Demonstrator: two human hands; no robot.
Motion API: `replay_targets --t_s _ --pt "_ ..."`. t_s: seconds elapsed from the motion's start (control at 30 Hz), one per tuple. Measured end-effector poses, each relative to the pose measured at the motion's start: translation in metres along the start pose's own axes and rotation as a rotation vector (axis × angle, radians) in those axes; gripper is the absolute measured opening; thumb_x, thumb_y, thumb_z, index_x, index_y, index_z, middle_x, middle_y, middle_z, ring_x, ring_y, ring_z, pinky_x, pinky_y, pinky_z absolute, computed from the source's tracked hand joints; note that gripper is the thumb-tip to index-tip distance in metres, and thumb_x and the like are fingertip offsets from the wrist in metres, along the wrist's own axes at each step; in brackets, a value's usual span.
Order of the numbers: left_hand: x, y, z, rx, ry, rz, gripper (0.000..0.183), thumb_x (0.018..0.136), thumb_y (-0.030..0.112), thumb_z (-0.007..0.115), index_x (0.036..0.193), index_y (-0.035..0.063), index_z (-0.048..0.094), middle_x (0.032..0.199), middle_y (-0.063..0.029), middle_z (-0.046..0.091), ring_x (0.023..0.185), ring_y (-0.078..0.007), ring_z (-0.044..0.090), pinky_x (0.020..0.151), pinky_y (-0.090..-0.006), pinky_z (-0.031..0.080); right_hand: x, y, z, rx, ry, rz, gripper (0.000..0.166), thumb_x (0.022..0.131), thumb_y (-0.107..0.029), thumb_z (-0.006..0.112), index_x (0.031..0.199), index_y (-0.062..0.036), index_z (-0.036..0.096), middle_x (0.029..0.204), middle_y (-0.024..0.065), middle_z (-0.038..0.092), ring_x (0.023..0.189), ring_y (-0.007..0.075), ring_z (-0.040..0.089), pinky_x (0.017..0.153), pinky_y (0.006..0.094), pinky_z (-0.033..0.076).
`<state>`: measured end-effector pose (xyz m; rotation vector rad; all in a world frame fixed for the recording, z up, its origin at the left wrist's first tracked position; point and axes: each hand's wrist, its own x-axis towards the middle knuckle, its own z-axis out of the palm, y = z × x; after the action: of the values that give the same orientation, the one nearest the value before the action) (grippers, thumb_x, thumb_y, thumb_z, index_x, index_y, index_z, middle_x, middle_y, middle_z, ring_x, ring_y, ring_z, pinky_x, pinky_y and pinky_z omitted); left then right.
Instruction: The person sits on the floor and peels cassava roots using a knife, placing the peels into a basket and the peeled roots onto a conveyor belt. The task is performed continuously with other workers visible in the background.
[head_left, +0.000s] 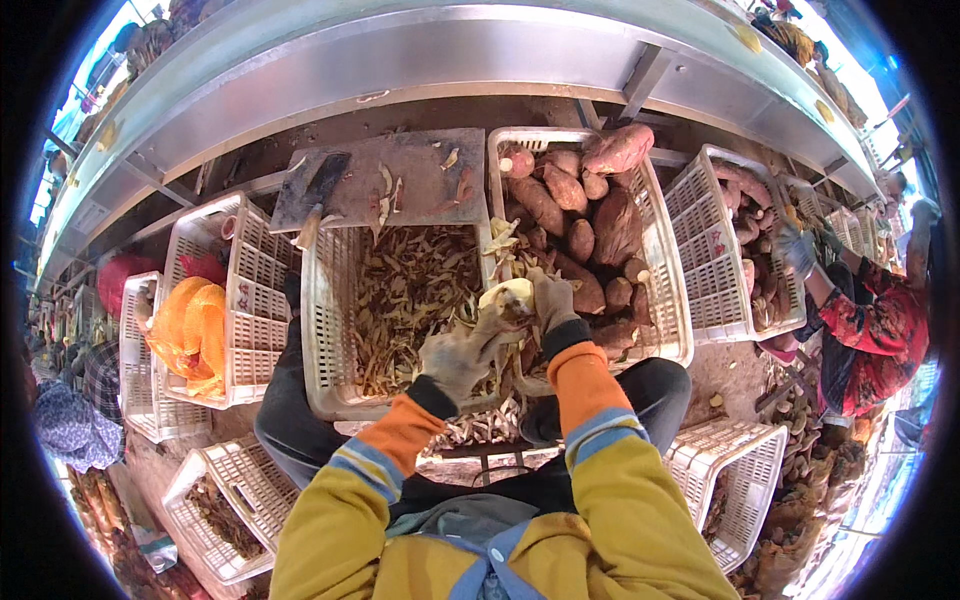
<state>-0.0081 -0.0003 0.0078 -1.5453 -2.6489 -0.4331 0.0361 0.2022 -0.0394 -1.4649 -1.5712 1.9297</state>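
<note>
My gloved left hand (459, 361) grips a partly peeled sweet potato (506, 295), pale and wet-looking at its upper end. Against the tuber's right side, my gloved right hand (553, 298) has curled fingers; whether it holds a tool is hidden. Both hands are above the shared edge of two white plastic crates. Brown and yellowish peelings (416, 292) fill much of the left crate (328, 322). Reddish unpeeled sweet potatoes (616, 225) fill the right crate (679, 300). Loose strips of peel (504, 238) hang on the rim between them.
A worn board (420, 172) spans the left crate's far end, bearing a wooden-handled cleaver (321, 191). Beyond runs a long metal table (480, 64). Crates flank me; one holds an orange mesh sack (191, 330). A person (874, 330) works at another crate (709, 262) on the right.
</note>
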Motion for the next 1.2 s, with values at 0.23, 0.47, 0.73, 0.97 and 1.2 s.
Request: replay_targets --t_s 0.23,0.47,0.73,0.97,1.2 --pt "-0.056 -0.058 0.020 -0.492 0.147 -0.255 0.052 0.093 0.034 0.058 0.140 0.0143 0.046 0.084 -0.0064 0.071 0.065 -0.0209 0.068 0.055 -0.0330 0.053 0.050 0.056 -0.020 -0.952 -0.046 -0.867 0.024 0.084 -0.021 0.058 0.094 -0.0006 0.064 0.082 0.0173 0.066 0.077 0.0286 0.066 0.069 0.0372 0.051" --pt "-0.025 -0.029 0.013 -0.592 -0.089 -0.365 0.055 0.088 0.031 0.064 0.140 0.0219 0.047 0.082 -0.0100 0.070 0.067 -0.0246 0.069 0.060 -0.0313 0.053 0.066 0.062 -0.031 -0.915 -0.186 -0.625 0.020 0.088 -0.011 0.055 0.105 -0.0037 0.062 0.088 0.0181 0.067 0.081 0.0283 0.067 0.070 0.0360 0.052" --pt "-0.008 -0.011 -0.008 -0.389 0.175 -0.160 0.034 0.089 0.037 0.063 0.110 0.0114 0.068 0.068 -0.0068 0.066 0.051 -0.0169 0.061 0.045 -0.0294 0.048 0.018 0.015 -0.007 0.141 -0.124 0.122 0.012 0.086 -0.015 0.059 0.092 -0.0060 0.064 0.082 0.0130 0.066 0.070 0.0243 0.065 0.061 0.0337 0.052" --pt "-0.021 -0.034 0.036 -0.035 0.152 0.051 0.066 0.094 0.045 0.052 0.150 0.0213 0.026 0.062 -0.0051 0.057 0.045 -0.0154 0.054 0.038 -0.0315 0.043 0.040 0.019 -0.007 -1.619 -0.181 -0.629 0.013 0.090 -0.017 0.050 0.093 -0.0123 0.063 0.091 0.0074 0.069 0.083 0.0255 0.070 0.068 0.0384 0.053" --pt "-0.036 -0.048 0.001 -0.164 -0.017 -0.196 0.048 0.093 0.032 0.059 0.138 0.0204 0.047 0.063 -0.0054 0.062 0.050 -0.0194 0.059 0.043 -0.0339 0.045 0.072 0.034 -0.017 -1.536 -0.205 -0.548 0.021 0.093 -0.016 0.046 0.095 -0.0026 0.062 0.093 0.0189 0.069 0.088 0.0342 0.069 0.072 0.0407 0.055"
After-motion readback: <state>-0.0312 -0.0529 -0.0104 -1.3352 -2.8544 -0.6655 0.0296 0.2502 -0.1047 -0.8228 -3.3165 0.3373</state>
